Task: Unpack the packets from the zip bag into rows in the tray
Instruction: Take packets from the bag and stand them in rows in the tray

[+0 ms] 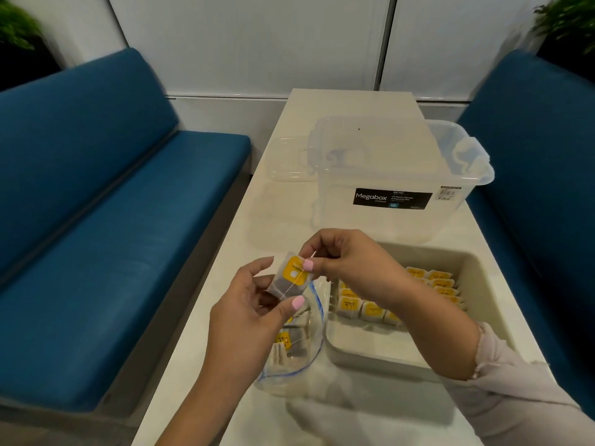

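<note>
A tea-bag packet [287, 278] with a yellow tag is held up over the table between both hands. My left hand [248, 312] grips its lower edge between thumb and fingers. My right hand [341, 257] pinches its top corner and the string. Below them lies the clear zip bag [297, 355] with a blue seal, several packets still inside. To the right stands the cream tray [476, 300], holding rows of yellow-tagged packets [370, 309] along its far side; my right forearm hides part of them.
A clear Megabox storage box [392, 175] stands behind the tray, its lid [286, 162] lying to its left. Blue bench seats [106, 226] flank the narrow white table [289, 114]. Plants sit in both upper corners.
</note>
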Tool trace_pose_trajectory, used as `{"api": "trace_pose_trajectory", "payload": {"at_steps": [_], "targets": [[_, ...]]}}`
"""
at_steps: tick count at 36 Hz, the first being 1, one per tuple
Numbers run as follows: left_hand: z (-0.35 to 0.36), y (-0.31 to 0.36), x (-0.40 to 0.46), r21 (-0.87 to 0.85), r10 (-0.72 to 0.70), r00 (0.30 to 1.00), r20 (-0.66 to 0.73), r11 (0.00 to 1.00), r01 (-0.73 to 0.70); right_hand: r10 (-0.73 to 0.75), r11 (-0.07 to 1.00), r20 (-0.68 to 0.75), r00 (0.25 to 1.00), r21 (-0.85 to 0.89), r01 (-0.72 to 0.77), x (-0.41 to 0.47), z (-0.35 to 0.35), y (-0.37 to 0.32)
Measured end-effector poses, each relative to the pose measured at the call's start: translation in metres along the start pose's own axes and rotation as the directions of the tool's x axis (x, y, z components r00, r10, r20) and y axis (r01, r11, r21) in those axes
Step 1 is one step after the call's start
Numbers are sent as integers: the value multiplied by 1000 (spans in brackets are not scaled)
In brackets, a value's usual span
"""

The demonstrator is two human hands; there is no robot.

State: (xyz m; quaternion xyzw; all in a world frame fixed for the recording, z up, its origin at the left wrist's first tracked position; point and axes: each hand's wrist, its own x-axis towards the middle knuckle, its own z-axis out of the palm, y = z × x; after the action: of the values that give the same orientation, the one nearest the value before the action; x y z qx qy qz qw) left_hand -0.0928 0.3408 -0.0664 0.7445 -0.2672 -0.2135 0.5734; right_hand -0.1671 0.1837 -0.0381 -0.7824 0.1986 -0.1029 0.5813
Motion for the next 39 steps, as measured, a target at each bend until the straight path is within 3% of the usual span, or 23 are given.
{"api": "trace_pose_trajectory", "payload": {"at_steps": [3, 17, 25, 32, 39], "targets": [[3, 4, 2, -101, 3, 1000, 3, 995, -3, -18, 1000, -11, 1000, 19, 18, -3, -4, -3], [9, 4, 4, -193, -10, 998, 65, 981, 22, 7, 999, -87, 996, 53, -2, -8, -10, 3], [13, 2, 5, -386, -127, 985, 118, 908, 163, 0, 997, -127, 992, 82, 10, -10, -11, 1], [19, 4, 5, -248, -47, 998, 32, 967, 54, 31, 999, -100, 994, -20, -33, -17, -17, -3], [38, 10, -1, -82, 62, 994, 94, 995, -54, 33, 979, -126, 992, -196, -57, -35, -48, -4]]}}
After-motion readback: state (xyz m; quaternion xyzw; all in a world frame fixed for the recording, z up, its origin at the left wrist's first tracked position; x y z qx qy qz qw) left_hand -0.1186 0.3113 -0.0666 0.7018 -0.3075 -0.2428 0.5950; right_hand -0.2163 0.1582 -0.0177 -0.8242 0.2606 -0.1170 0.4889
